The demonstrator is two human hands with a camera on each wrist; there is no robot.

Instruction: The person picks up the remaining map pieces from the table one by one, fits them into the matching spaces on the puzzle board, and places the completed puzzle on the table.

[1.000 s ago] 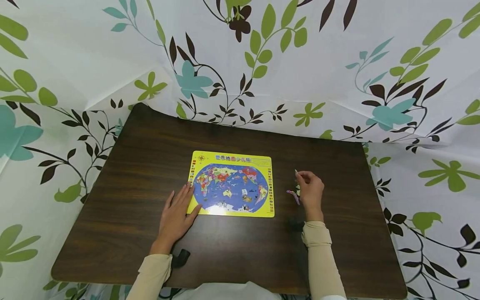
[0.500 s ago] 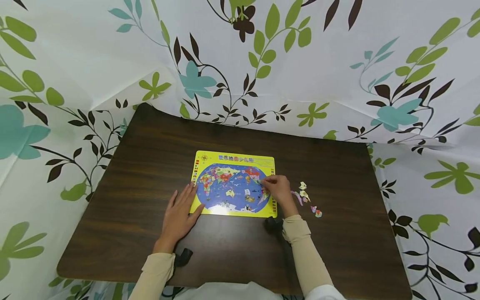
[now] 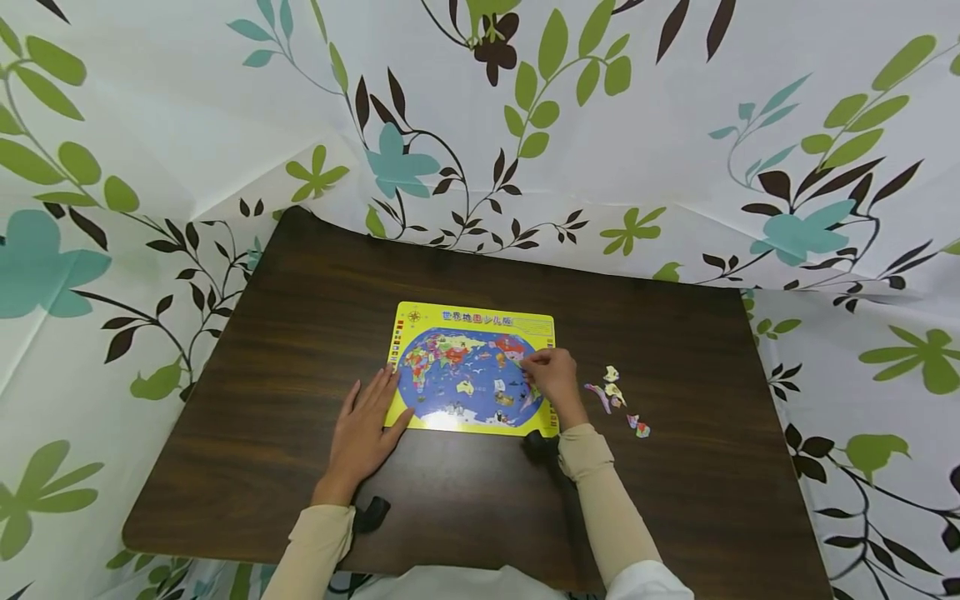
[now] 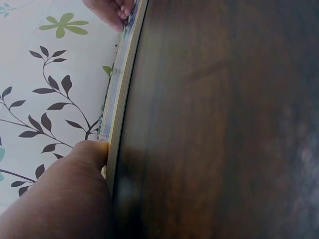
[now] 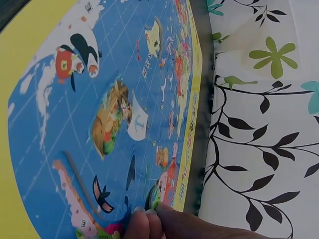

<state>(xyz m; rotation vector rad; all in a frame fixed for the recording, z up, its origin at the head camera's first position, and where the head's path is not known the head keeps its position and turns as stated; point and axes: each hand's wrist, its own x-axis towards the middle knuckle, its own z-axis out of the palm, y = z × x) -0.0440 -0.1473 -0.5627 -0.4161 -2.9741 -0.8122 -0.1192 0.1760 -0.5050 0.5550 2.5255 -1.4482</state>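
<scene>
Your right hand (image 3: 553,375) is over the right side of the world-map board (image 3: 442,392), much as half a second ago; a second ago it was out to the right, above the loose pieces (image 3: 613,393), and hid most of them; those now lie in plain sight on the table (image 3: 465,500), right of the board, with two small bright ones just below the rest.

Your right thumb and fingertips are bunched together and pinch a small green piece (image 5: 156,195) at the map's surface; whether it is seated cannot be told, since the fingertips cover its near end. Your left hand (image 3: 365,437) lies where it lay in both earlier frames, fingers extended over the board's left border, thumb at its lower left corner, gripping nothing.

In the left wrist view the board shows nearly edge-on, so its print is unreadable, and your right hand is cut off at the top; in the right wrist view that hand runs out at the bottom; in the head view it covers part of the board's right border.
</scene>
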